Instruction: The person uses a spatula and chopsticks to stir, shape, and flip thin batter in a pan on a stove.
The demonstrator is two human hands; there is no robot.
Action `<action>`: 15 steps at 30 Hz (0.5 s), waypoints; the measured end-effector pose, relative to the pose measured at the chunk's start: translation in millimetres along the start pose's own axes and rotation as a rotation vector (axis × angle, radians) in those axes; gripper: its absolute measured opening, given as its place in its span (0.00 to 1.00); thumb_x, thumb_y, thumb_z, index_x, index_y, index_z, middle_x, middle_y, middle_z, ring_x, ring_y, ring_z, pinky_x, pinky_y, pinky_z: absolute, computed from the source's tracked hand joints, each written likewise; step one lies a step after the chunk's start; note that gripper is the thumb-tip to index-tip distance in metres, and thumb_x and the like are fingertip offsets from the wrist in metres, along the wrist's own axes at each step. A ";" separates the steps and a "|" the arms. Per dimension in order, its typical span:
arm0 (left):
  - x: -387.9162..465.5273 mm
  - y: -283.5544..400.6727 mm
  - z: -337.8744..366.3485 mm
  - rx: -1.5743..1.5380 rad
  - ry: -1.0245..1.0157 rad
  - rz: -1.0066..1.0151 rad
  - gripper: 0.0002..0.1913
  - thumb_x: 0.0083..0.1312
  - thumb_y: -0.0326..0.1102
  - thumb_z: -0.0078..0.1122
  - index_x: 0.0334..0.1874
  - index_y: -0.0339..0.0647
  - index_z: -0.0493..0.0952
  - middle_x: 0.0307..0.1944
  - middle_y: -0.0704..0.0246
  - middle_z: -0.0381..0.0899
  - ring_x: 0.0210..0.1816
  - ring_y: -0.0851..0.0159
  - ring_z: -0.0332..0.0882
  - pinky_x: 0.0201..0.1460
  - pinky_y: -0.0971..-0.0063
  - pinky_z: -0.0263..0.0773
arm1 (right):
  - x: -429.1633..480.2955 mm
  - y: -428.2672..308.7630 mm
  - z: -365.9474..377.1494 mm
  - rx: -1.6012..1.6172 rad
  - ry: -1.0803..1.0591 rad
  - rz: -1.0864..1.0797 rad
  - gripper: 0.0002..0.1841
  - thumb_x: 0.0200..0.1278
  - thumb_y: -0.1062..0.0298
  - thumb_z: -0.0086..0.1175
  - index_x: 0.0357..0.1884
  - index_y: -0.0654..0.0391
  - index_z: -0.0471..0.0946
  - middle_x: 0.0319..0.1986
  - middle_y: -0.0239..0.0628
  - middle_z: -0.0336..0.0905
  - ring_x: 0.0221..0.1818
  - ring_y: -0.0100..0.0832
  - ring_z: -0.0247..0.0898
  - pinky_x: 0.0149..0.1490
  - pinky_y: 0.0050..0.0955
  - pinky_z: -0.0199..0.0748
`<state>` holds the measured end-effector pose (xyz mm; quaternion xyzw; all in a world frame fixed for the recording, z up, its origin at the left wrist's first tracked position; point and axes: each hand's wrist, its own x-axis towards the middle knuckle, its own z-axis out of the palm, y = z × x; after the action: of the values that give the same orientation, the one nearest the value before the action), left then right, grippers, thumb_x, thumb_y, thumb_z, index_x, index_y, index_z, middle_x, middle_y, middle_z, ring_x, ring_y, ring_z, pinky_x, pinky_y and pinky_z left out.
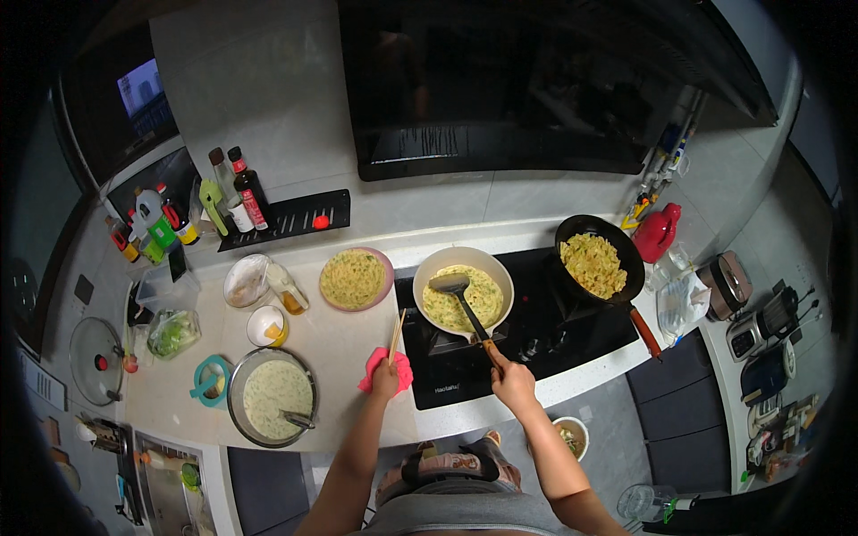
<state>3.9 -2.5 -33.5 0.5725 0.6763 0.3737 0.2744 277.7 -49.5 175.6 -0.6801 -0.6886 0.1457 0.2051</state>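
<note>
My right hand [515,385] grips the wooden end of a black spatula [474,319]. Its wide blade rests on a pale yellow pancake with green flecks [469,307]. The pancake lies in a light-coloured frying pan [507,287] on the left side of the black stove. In my left hand [385,379] are a pair of wooden chopsticks [397,335] and a bright pink cloth [403,368], over the counter just left of the stove. Beyond that hand, a cooked pancake [354,279] fills a pink-rimmed plate [387,289].
A large bowl of green-flecked batter [278,395] holds a utensil at front left. Behind it stand a small white bowl [267,326] and an oil bottle [287,288]. On the right burner, a dark wok [633,258] contains chopped yellow food; its handle [645,333] juts over the counter edge.
</note>
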 end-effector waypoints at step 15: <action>0.0 5.0 -0.8 -0.024 -0.016 -0.007 0.10 0.66 0.35 0.44 0.36 0.33 0.67 0.28 0.44 0.74 0.33 0.40 0.73 0.33 0.51 0.66 | -7.6 10.2 -3.8 -0.047 0.009 -0.042 0.24 0.49 0.69 0.52 0.53 0.45 0.74 0.20 0.50 0.75 0.24 0.48 0.73 0.33 0.42 0.72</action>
<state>6.1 -2.3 -28.9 0.5697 0.6715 0.3761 0.2881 288.3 -57.0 173.4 -0.6709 -0.7049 0.1222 0.1952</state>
